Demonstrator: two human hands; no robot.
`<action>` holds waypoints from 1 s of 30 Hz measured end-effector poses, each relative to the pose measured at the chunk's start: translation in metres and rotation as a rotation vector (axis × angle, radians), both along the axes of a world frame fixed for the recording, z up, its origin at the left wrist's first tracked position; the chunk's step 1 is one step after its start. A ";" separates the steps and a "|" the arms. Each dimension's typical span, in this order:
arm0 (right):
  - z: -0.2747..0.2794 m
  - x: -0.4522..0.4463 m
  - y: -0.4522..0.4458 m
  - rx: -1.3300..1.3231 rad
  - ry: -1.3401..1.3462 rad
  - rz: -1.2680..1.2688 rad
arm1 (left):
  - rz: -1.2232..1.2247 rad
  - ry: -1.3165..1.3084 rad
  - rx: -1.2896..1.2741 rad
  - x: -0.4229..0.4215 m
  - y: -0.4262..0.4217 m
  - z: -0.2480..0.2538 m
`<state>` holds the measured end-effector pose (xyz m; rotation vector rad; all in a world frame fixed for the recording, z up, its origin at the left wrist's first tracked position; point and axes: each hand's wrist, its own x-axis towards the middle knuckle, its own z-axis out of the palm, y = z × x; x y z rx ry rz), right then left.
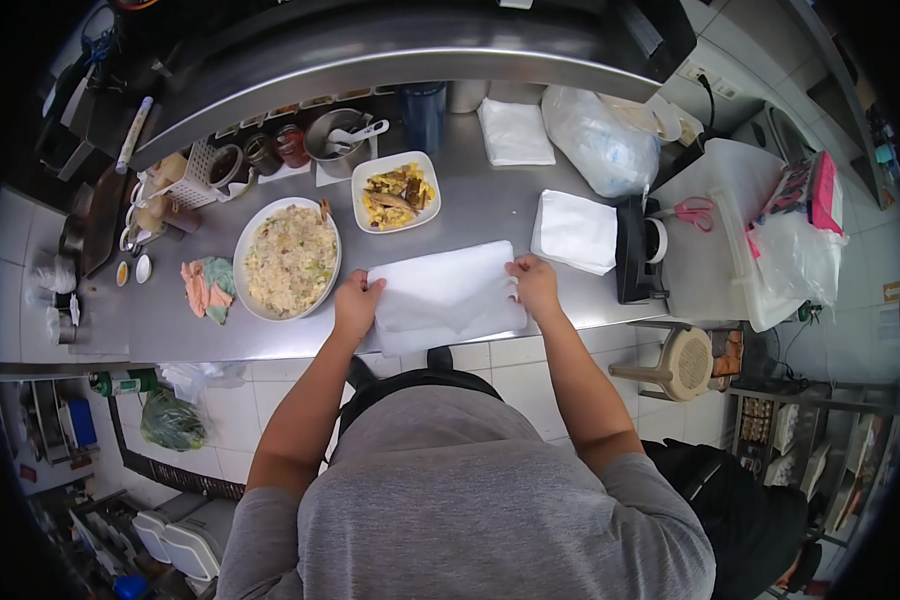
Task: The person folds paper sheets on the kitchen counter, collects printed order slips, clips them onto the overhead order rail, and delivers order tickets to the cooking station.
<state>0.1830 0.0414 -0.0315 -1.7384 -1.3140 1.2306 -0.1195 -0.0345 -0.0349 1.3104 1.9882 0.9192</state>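
Observation:
A thin white sheet [445,290], paper or plastic, is stretched between my hands at the front edge of the steel counter. My left hand [358,303] pinches its left edge between thumb and fingers. At the right edge, my right hand [536,285] grips the same sheet. Left of my left hand stands a big white bowl of fried rice [290,255]. Beyond the sheet is a square white bowl [361,212] of egg and browned pieces. A stack of white sheets [574,232] lies close to my right hand.
On the right are a black tape dispenser [638,250], pink scissors [694,212] and a plastic tub [715,180]. Farther back sit another white stack [515,132] and a filled plastic bag [605,140]. A crumpled cloth [208,288] lies at left. Behind me at right is a person in black [735,510].

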 end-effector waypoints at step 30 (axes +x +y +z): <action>0.011 -0.004 0.002 0.247 -0.577 0.187 | -0.847 0.925 0.195 0.014 0.014 0.039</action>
